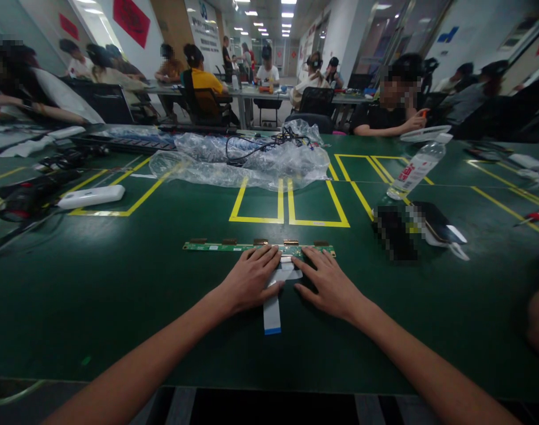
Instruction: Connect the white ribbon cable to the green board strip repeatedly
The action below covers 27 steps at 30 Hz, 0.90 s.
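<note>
A long, narrow green circuit board (216, 247) lies across the green table, with several brownish tabs along its far edge. From its middle a white flat ribbon cable (271, 310) runs toward me, folded near the board and ending in a blue strip. My left hand (251, 277) lies flat with fingers outstretched, its fingertips on the board left of the connector and its thumb over the cable. My right hand (326, 280) is spread to the right of the cable, fingertips touching the board. Neither hand grips anything; the fingers partly hide the board's middle.
Crumpled clear plastic wrap (251, 162) with black cables lies beyond the yellow tape outlines. To the right are a tilted water bottle (417, 168) and a phone (437, 221). A white device (92, 196) lies at left. Several people sit at tables farther back.
</note>
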### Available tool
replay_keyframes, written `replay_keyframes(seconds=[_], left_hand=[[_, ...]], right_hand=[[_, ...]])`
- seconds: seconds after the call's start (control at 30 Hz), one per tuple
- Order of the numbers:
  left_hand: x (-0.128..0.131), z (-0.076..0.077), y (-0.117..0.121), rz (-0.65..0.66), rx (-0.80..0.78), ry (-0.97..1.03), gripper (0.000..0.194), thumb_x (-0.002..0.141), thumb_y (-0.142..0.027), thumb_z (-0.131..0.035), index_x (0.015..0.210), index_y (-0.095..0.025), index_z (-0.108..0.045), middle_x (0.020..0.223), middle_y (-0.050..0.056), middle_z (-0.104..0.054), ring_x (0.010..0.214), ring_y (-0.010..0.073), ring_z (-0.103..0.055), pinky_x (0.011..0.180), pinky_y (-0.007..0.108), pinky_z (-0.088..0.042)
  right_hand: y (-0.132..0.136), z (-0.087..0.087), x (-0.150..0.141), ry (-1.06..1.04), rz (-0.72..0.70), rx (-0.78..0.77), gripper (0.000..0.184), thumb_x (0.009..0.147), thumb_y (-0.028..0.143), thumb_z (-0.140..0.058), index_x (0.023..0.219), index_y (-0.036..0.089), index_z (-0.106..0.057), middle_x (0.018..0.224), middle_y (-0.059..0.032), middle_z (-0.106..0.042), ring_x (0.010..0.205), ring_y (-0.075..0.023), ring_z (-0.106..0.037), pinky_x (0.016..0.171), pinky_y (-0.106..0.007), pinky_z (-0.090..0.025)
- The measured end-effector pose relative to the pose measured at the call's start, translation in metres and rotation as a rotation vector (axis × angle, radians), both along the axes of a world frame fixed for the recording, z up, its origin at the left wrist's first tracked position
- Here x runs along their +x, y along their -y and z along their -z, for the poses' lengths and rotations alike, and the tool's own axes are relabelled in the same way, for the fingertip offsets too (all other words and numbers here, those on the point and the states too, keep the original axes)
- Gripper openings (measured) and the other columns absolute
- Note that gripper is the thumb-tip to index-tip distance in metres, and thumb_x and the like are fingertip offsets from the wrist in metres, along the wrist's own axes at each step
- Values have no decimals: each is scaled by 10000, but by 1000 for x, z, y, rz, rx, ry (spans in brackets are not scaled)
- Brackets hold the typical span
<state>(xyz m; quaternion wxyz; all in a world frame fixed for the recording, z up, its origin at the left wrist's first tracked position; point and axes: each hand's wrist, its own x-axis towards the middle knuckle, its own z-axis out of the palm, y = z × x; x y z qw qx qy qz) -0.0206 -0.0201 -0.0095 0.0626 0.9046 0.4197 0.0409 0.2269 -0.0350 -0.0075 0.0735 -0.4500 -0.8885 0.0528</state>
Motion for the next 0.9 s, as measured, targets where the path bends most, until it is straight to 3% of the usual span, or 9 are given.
replay_keyframes(seconds=[0.17,0.33,0.9], left_hand=[[-5,-1,0,33,-18,53,647,1018,-539,-363,1546,-165,-353,1614,135,-333,1495,315,-296,1187,529,-291],[-13,-3,-1,76,-51,116,511,1019,-461,-430,1459,-211,-496,1602,132,-360,1491,306,-313,1197,524,-294],[-12,-4,-2,70,-38,131,511,1016,-459,-450,1454,-204,-515,1546,132,-454,1466,288,-366,1195,501,-312]], right_hand=[[1,0,-2,29,12,2,634,961,483,-530,1518,196,-432,1583,-213,-362,1470,-371,-306,1180,-588,-252],[1,0,-1,20,9,-7,643,959,483,-538,1525,200,-422,1599,-196,-344,1475,-368,-298,1183,-585,-251],[0,-1,1,19,2,17,607,976,473,-508,1510,191,-447,1565,-195,-401,1449,-360,-351,1171,-580,-288]])
